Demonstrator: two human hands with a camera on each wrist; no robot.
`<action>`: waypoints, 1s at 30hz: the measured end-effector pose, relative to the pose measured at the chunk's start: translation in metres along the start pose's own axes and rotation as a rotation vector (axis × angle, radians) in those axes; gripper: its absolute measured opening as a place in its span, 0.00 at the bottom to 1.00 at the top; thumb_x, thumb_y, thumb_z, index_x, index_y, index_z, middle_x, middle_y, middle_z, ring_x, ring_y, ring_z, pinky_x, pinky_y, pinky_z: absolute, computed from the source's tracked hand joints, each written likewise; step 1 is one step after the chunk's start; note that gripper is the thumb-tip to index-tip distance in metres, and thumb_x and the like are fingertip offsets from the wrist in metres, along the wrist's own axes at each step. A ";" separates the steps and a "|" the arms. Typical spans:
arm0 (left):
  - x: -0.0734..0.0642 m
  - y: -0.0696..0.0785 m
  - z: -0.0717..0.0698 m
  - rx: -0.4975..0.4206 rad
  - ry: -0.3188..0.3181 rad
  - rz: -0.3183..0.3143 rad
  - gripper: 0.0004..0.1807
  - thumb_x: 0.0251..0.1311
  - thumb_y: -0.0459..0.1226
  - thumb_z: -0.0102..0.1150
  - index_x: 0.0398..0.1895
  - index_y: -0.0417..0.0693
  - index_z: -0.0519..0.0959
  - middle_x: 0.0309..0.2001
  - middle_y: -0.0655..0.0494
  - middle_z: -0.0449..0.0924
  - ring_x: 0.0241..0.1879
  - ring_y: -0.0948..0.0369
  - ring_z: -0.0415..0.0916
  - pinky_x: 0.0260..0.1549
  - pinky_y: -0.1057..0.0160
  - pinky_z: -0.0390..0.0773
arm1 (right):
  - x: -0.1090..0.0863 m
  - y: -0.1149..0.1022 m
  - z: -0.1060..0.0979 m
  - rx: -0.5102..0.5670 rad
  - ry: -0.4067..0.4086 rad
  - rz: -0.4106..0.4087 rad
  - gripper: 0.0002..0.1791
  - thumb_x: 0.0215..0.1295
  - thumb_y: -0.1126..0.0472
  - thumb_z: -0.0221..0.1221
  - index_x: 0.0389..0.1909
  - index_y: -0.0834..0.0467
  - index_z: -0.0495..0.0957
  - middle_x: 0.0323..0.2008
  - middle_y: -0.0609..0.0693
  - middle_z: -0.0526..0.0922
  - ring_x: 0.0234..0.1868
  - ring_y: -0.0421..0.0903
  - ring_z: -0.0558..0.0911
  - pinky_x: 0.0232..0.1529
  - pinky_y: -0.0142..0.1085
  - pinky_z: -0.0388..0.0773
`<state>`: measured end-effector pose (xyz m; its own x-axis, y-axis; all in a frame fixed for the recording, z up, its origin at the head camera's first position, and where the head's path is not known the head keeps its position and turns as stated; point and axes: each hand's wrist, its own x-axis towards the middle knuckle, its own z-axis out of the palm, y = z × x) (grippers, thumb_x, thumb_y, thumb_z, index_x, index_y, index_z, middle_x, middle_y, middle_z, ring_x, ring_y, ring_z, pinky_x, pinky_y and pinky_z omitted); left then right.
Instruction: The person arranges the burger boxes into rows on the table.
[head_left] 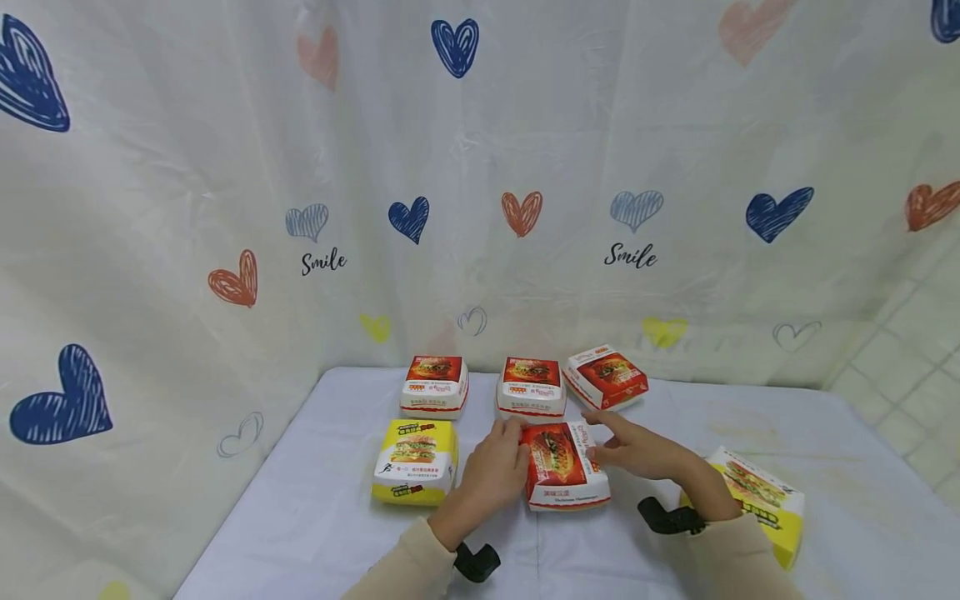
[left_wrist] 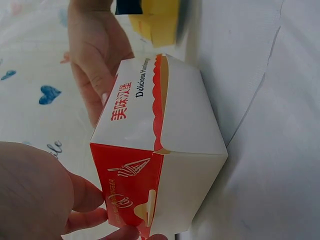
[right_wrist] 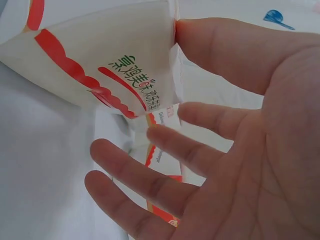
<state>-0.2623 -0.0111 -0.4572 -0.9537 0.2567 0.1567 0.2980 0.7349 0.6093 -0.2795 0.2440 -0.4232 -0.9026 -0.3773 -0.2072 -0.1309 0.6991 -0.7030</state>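
A red and white burger box (head_left: pixel 562 467) (left_wrist: pixel 165 145) (right_wrist: pixel 115 65) lies closed on the white table (head_left: pixel 315 517), between both hands. My left hand (head_left: pixel 495 467) (left_wrist: pixel 45 195) rests against its left side, fingertips touching the red face. My right hand (head_left: pixel 633 450) (left_wrist: pixel 95 55) (right_wrist: pixel 225 165) is at its right side with fingers spread and straight. Its thumb touches the box's edge, and the other fingers stand just off the box.
Three more red burger boxes (head_left: pixel 435 385) (head_left: pixel 531 387) (head_left: pixel 606 377) stand in a row behind. A yellow box (head_left: pixel 415 460) sits to the left and another yellow box (head_left: pixel 757 500) (left_wrist: pixel 155 20) by my right forearm. A heart-print curtain (head_left: pixel 480 167) hangs close behind the table.
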 end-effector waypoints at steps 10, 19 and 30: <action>0.005 -0.001 -0.007 0.033 -0.174 -0.017 0.46 0.61 0.65 0.62 0.76 0.55 0.62 0.68 0.48 0.68 0.56 0.54 0.74 0.52 0.48 0.83 | 0.001 0.001 0.001 -0.029 -0.020 0.008 0.42 0.67 0.42 0.64 0.76 0.54 0.61 0.68 0.62 0.73 0.59 0.56 0.79 0.53 0.56 0.81; 0.007 -0.004 -0.010 -0.007 -0.263 -0.010 0.56 0.51 0.70 0.66 0.80 0.62 0.56 0.72 0.47 0.63 0.56 0.52 0.74 0.48 0.48 0.83 | 0.002 0.000 0.004 -0.023 -0.040 0.008 0.41 0.67 0.41 0.64 0.74 0.55 0.64 0.60 0.57 0.79 0.57 0.54 0.78 0.52 0.54 0.81; 0.008 -0.007 -0.012 0.026 -0.311 -0.050 0.56 0.52 0.69 0.65 0.81 0.63 0.54 0.75 0.48 0.59 0.56 0.52 0.74 0.52 0.47 0.82 | 0.003 0.000 0.005 -0.026 -0.060 -0.056 0.35 0.70 0.44 0.62 0.72 0.56 0.68 0.61 0.58 0.79 0.57 0.55 0.79 0.55 0.54 0.80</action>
<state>-0.2725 -0.0216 -0.4502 -0.9099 0.3969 -0.1208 0.2561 0.7664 0.5891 -0.2799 0.2402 -0.4270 -0.8674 -0.4516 -0.2088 -0.1921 0.6911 -0.6967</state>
